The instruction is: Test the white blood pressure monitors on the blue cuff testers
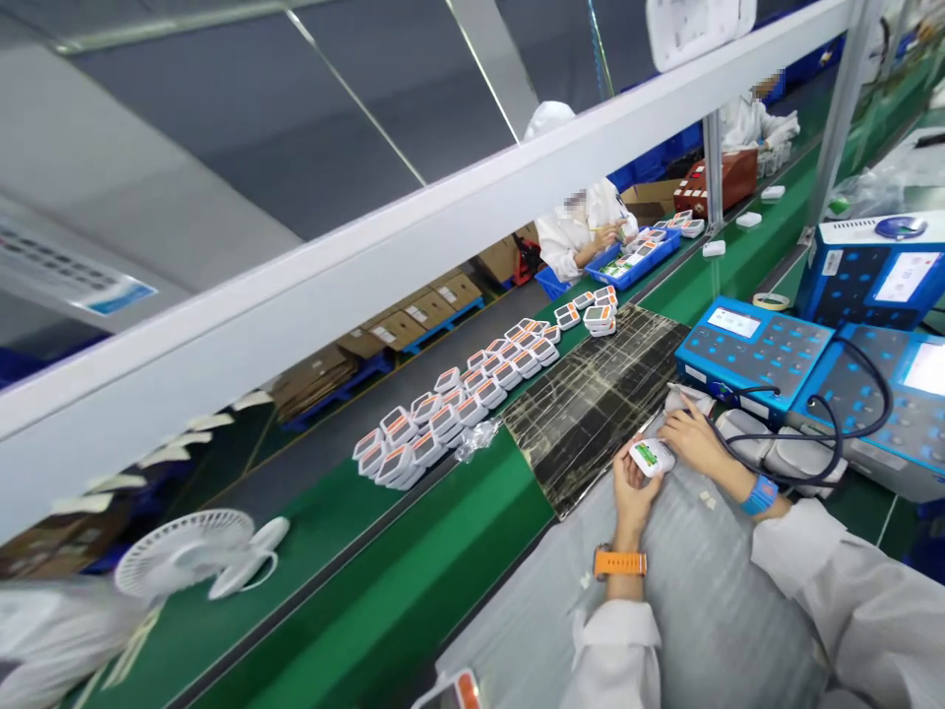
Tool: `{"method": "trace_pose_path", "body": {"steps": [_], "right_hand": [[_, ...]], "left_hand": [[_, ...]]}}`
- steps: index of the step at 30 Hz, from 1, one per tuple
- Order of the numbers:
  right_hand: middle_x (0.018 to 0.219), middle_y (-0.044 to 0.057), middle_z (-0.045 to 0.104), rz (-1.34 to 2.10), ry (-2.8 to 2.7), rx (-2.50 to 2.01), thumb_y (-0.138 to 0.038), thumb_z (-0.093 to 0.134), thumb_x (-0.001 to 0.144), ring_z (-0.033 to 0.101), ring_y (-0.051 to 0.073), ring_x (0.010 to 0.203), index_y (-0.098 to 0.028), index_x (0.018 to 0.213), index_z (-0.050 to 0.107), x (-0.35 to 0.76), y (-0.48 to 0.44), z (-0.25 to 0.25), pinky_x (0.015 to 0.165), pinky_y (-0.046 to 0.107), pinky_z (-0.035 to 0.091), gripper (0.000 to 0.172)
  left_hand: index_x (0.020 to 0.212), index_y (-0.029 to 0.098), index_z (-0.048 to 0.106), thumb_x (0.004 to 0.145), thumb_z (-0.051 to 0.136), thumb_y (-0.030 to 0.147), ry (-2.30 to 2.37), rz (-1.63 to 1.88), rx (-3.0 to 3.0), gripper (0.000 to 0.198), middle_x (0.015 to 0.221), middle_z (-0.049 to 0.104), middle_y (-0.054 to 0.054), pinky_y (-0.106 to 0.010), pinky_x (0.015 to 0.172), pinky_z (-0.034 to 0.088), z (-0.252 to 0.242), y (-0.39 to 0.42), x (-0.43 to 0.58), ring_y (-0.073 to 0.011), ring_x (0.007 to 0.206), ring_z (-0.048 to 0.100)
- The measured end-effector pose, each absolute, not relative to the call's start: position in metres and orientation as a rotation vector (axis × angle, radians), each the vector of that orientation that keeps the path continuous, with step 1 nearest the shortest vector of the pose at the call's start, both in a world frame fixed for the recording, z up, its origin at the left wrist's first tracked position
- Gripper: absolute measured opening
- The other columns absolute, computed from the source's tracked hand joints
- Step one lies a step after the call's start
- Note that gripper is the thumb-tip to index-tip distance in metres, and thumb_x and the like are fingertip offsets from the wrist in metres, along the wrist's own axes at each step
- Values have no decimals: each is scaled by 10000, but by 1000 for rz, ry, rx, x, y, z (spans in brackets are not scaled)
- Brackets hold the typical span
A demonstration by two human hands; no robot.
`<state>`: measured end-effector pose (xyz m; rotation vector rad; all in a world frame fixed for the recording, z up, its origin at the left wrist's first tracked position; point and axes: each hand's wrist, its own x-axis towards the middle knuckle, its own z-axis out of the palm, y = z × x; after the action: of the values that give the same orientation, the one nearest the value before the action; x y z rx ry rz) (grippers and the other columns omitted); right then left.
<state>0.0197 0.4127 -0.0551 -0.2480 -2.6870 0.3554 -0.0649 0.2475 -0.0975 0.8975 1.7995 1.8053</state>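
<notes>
My left hand (633, 489) curls round the left side of a small white device (652, 457) with a green screen. My right hand (692, 439) grips the same device from the right, fingers bent over its top edge. Both hands hold it just above a grey plastic-covered work surface (709, 601). An orange watch band sits on my left wrist, a blue band on my right. A black cable (834, 433) loops past my right hand to a blue tester box (753, 350).
Rows of several white devices (458, 404) line the green conveyor (413, 551). A dark taped mat (598, 394) lies ahead of my hands. More blue tester boxes (878, 266) stand right. A white fan (196, 556) sits left. Two people in white coats work further along (583, 231).
</notes>
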Motion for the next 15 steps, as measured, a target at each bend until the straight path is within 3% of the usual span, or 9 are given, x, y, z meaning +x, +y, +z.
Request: {"method": "trace_pose_path", "body": {"steps": [6, 15], "right_hand": [[863, 12, 664, 386, -2660, -239, -144, 538, 985, 578, 200, 1050, -243, 928, 704, 15, 413, -61, 1251, 545, 161, 201], [905, 18, 654, 282, -2645, -200, -157, 568, 976, 563, 206, 1057, -241, 899, 680, 15, 411, -64, 1247, 565, 158, 160]], "left_hand": [[1360, 257, 480, 677, 894, 364, 1584, 2028, 713, 806, 1523, 495, -170, -444, 1136, 444, -98, 250, -62, -303, 1412, 493], [1460, 259, 466, 692, 888, 403, 1667, 1956, 714, 888, 1557, 473, -149, -434, 1163, 432, -109, 248, -66, -315, 1438, 463]]}}
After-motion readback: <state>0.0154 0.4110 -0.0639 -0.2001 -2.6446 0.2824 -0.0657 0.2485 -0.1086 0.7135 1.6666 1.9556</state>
